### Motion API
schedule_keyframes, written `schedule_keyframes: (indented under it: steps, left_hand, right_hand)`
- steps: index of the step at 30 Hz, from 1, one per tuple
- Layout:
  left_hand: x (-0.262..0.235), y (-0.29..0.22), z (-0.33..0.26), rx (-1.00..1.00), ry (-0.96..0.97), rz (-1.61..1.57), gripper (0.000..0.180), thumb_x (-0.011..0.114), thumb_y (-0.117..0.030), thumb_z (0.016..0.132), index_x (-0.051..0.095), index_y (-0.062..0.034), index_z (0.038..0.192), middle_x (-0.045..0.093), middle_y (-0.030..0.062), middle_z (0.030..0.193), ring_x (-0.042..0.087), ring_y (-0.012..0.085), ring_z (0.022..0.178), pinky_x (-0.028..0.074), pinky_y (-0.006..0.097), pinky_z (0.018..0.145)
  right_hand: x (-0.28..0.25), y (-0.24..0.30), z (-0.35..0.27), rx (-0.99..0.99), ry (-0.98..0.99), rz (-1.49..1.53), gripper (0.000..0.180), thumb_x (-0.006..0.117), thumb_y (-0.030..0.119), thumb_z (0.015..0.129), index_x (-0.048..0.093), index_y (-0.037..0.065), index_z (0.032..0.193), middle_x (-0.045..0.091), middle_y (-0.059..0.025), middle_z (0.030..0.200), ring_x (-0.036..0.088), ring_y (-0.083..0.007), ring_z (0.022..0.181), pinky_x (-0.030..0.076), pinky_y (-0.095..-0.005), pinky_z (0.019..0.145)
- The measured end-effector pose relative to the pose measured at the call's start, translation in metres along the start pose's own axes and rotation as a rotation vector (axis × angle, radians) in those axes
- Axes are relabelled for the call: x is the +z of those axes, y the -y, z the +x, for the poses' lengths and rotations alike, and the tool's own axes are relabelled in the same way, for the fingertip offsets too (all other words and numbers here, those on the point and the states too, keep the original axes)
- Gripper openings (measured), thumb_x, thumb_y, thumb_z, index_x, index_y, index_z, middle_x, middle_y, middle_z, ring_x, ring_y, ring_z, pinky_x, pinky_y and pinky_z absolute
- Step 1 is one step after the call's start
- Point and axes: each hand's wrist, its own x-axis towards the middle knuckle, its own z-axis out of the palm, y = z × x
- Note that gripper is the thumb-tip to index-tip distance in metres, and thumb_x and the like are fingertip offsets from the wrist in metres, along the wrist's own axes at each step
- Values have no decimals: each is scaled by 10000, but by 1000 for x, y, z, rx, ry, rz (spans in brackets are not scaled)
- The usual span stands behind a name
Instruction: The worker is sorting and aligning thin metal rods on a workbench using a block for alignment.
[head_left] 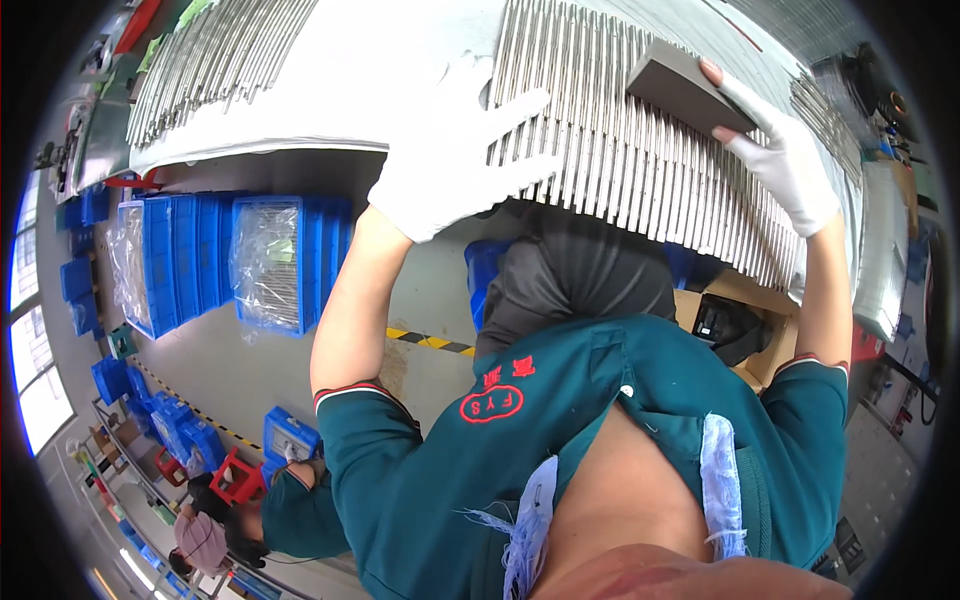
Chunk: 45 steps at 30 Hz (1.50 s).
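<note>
Below the bench (300,150) edge we see blue crates (270,260) on the floor. Our left hand (450,150) lies flat, fingers spread, on the row of metal rods (620,160). Our right hand (780,150) pinches a grey block (685,90) on the rods; farther rods (210,60) blur.

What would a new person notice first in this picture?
First, the row of shiny metal rods lying side by side on the white table at the top. The gloved left hand lies flat on them, and the gloved right hand presses a dark block onto them.
</note>
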Motion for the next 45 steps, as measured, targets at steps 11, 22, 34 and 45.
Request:
schedule_keyframes:
  steps: [11, 22, 34, 45]
  left_hand:
    - [-1, -17, -16, 3, 115, 8, 664, 774, -521, 806, 662, -198, 1375, 570, 183, 1444, 479, 467, 1372, 418, 548, 1120]
    - [1, -17, -17, 6, 146, 95, 692, 760, -548, 818, 646, -179, 1392, 575, 185, 1455, 488, 456, 1376, 408, 538, 1125]
    - [-2, -28, 9, -118, 134, 14, 716, 821, -513, 781, 674, -100, 1346, 568, 335, 1319, 496, 521, 1291, 397, 572, 1108]
    - [2, -24, 8, -44, 18, -43, 629, 827, -474, 784, 710, -115, 1286, 627, 245, 1231, 557, 436, 1171, 448, 543, 1037]
  right_hand:
    - [4, -29, -19, 201, -89, 314, 711, 749, 124, 907, 476, 151, 1563, 518, -17, 1559, 493, -155, 1377, 376, -311, 1145]
    - [8, -28, -20, 108, -97, 379, 691, 732, 120, 911, 481, 127, 1554, 517, -45, 1565, 452, -177, 1438, 301, -327, 1211]
    - [-3, -4, 12, -68, 9, 73, 630, 711, 138, 935, 520, 227, 1529, 608, -50, 1479, 569, -178, 1345, 417, -341, 1152]
    - [4, 17, 43, -121, 122, 213, 616, 710, 156, 926, 536, 225, 1512, 592, -82, 1482, 570, -257, 1332, 425, -375, 1142]
